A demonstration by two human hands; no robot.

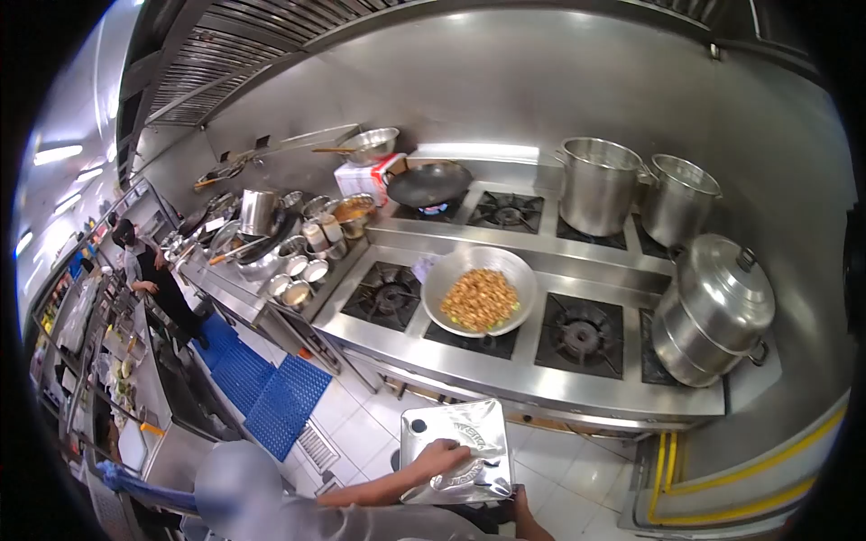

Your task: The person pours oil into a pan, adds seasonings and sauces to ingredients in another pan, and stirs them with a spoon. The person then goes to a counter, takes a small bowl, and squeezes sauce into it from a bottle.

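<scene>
A shiny rectangular metal tin (487, 424) with embossed lettering and a round dark opening near one corner is at the bottom centre, in front of the stove. My left hand (444, 458) reaches across its top face, fingers curled at the middle, where a handle is mostly hidden. At the tin's lower right edge, my right hand (523, 512) is only partly in view; its grip is hard to make out. Beyond the tin, a wide metal bowl-shaped pan (433, 279) sits on a front burner, holding browned chopped pieces (480, 299) with some green bits.
A black wok (429, 185) stands over a blue flame behind. Two tall stockpots (600, 189) and a lidded steamer pot (713, 307) occupy the right side. Sauce bottles (316, 237) and bowls crowd the left counter. A person in dark clothing (162, 279) stands near blue floor mats (239, 370).
</scene>
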